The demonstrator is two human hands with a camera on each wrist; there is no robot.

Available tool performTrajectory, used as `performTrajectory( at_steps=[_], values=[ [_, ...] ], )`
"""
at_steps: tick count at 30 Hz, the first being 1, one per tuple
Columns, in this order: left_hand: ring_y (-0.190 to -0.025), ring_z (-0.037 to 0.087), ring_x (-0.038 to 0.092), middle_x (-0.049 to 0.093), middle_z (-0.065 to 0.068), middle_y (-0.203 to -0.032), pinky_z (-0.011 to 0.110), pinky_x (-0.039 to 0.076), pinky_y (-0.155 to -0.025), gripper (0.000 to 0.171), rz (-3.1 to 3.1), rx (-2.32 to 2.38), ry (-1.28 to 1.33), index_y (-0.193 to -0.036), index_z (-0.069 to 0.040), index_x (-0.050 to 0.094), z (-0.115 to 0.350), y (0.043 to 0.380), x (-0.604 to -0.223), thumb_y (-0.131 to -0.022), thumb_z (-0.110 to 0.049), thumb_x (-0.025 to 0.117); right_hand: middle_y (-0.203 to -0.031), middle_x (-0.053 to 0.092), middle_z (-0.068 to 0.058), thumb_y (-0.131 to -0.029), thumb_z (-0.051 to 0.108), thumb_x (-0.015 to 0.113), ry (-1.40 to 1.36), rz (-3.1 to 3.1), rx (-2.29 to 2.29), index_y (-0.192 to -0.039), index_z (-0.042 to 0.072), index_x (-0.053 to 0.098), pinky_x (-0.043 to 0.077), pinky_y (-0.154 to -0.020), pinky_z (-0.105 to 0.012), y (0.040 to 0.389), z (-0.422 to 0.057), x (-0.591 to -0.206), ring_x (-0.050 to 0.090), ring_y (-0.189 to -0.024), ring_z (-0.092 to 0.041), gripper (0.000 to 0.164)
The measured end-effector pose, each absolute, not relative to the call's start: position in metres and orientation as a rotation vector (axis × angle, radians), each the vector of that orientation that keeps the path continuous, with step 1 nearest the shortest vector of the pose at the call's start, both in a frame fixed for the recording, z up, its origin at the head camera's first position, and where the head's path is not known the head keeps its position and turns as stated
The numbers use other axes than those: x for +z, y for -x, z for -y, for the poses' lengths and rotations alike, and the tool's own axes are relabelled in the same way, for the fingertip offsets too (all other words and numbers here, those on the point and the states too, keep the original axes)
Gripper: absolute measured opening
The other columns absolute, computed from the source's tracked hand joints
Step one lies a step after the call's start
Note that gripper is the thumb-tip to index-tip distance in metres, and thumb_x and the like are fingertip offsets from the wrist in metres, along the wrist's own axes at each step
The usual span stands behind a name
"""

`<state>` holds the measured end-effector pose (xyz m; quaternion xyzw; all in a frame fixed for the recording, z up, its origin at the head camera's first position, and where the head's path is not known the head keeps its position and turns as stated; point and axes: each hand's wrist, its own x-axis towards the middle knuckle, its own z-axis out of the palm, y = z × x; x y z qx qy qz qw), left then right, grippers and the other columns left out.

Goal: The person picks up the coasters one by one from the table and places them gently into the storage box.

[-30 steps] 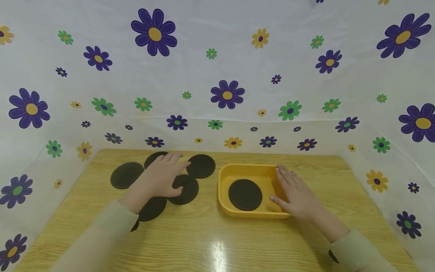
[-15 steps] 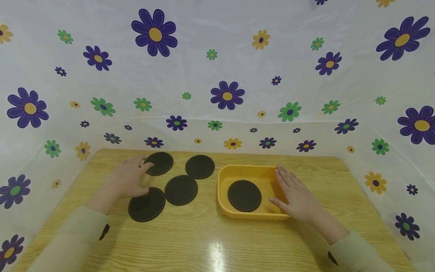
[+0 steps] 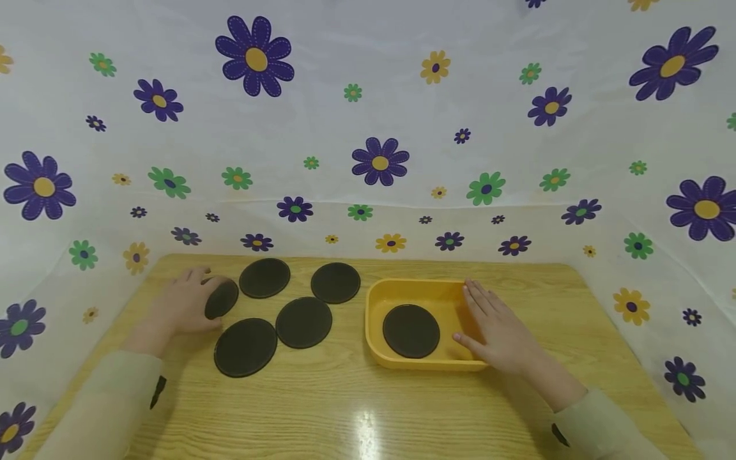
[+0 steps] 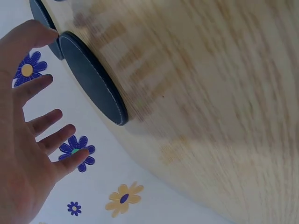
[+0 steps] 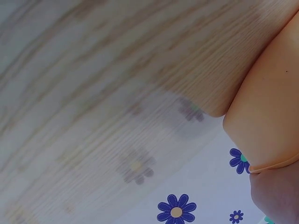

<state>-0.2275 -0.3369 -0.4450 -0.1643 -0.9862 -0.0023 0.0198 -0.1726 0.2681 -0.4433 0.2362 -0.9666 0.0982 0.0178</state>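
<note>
My left hand (image 3: 183, 303) reaches over the leftmost black round coaster (image 3: 224, 297), its fingers spread and partly covering it. In the left wrist view the left hand (image 4: 25, 126) has its fingers apart, above a coaster with a stitched edge (image 4: 93, 79); the thumb overlaps another coaster (image 4: 44, 21). My right hand (image 3: 500, 329) rests on the right side of a yellow plastic tray (image 3: 414, 364), fingers straight along the rim and thumb inside. One black coaster (image 3: 411, 331) lies flat in the tray. The right wrist view shows only the tray's outer wall (image 5: 271, 93) and a bit of hand (image 5: 275, 196).
Several more coasters lie on the wooden table (image 3: 322, 409) between the left hand and the tray: two at the back (image 3: 264, 278), (image 3: 336, 282) and two nearer (image 3: 245, 347), (image 3: 304, 322). A white flowered cloth (image 3: 322, 115) walls in the back and sides.
My left hand has moved left, from above the middle coasters to the leftmost one. The right hand and tray stay in place.
</note>
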Motion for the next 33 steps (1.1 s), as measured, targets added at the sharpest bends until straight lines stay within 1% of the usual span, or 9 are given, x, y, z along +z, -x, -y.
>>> performTrajectory(
  at_steps=[4,10,13,19,23,25,30,33],
  values=[
    [-0.133,0.064,0.044,0.043,0.039,-0.148,0.079,0.043,-0.102,0.088,3.106,-0.025,0.477,-0.146,-0.008,0.057,0.343,0.232,-0.447,-0.073,-0.044,0.089,-0.176,0.015,-0.024,-0.105,0.052,0.056,-0.726,3.011,0.31,-0.166,-0.007,0.02,0.004,-0.136,-0.041,0.172,-0.268,-0.443,0.018,-0.163,-0.045,0.093],
    [-0.132,0.067,0.044,0.042,0.042,-0.148,0.081,0.042,-0.102,0.09,3.153,-0.054,0.429,-0.147,-0.005,0.054,0.35,0.242,-0.453,-0.074,-0.046,0.087,-0.176,0.016,-0.024,-0.105,0.052,0.056,-0.727,3.01,0.296,-0.166,-0.007,0.021,0.012,-0.135,-0.049,0.173,-0.267,-0.443,0.018,-0.163,-0.045,0.091],
    [-0.133,0.067,0.043,0.042,0.041,-0.148,0.082,0.04,-0.102,0.091,3.171,-0.078,0.405,-0.148,-0.005,0.053,0.351,0.244,-0.455,-0.075,-0.046,0.086,-0.176,0.016,-0.024,-0.105,0.051,0.056,-0.729,3.007,0.284,-0.165,-0.008,0.022,0.014,-0.134,-0.051,0.173,-0.268,-0.443,0.019,-0.163,-0.045,0.091],
    [-0.132,0.066,0.044,0.042,0.04,-0.146,0.08,0.044,-0.099,0.095,3.202,-0.11,0.392,-0.151,-0.004,0.051,0.35,0.247,-0.456,-0.074,-0.047,0.085,-0.177,0.015,-0.023,-0.105,0.051,0.055,-0.722,3.014,0.291,-0.166,-0.007,0.021,0.009,-0.136,-0.046,0.174,-0.268,-0.443,0.019,-0.163,-0.045,0.091],
    [-0.131,0.066,0.045,0.043,0.039,-0.146,0.079,0.048,-0.095,0.096,3.242,-0.151,0.372,-0.152,-0.004,0.049,0.349,0.248,-0.456,-0.073,-0.045,0.083,-0.177,0.015,-0.023,-0.106,0.051,0.055,-0.725,3.013,0.294,-0.166,-0.007,0.021,0.007,-0.136,-0.045,0.174,-0.268,-0.442,0.019,-0.163,-0.045,0.09],
    [-0.132,0.067,0.044,0.043,0.039,-0.147,0.079,0.048,-0.096,0.097,3.26,-0.17,0.357,-0.153,-0.004,0.047,0.348,0.248,-0.457,-0.072,-0.044,0.082,-0.177,0.015,-0.023,-0.106,0.051,0.055,-0.729,3.011,0.292,-0.166,-0.007,0.02,0.005,-0.136,-0.043,0.175,-0.268,-0.443,0.018,-0.163,-0.045,0.09],
    [-0.133,0.069,0.042,0.044,0.04,-0.148,0.08,0.047,-0.096,0.101,3.265,-0.199,0.349,-0.154,-0.004,0.045,0.347,0.249,-0.459,-0.069,-0.044,0.082,-0.176,0.015,-0.024,-0.106,0.051,0.055,-0.734,3.009,0.301,-0.166,-0.007,0.02,-0.004,-0.134,-0.034,0.174,-0.268,-0.444,0.018,-0.163,-0.045,0.09],
    [-0.131,0.068,0.044,0.044,0.04,-0.147,0.08,0.047,-0.096,0.102,3.27,-0.205,0.349,-0.155,-0.006,0.045,0.346,0.25,-0.459,-0.069,-0.046,0.083,-0.176,0.016,-0.025,-0.106,0.05,0.055,-0.731,3.006,0.304,-0.166,-0.007,0.021,-0.004,-0.134,-0.034,0.174,-0.269,-0.444,0.018,-0.163,-0.045,0.09]
  ],
)
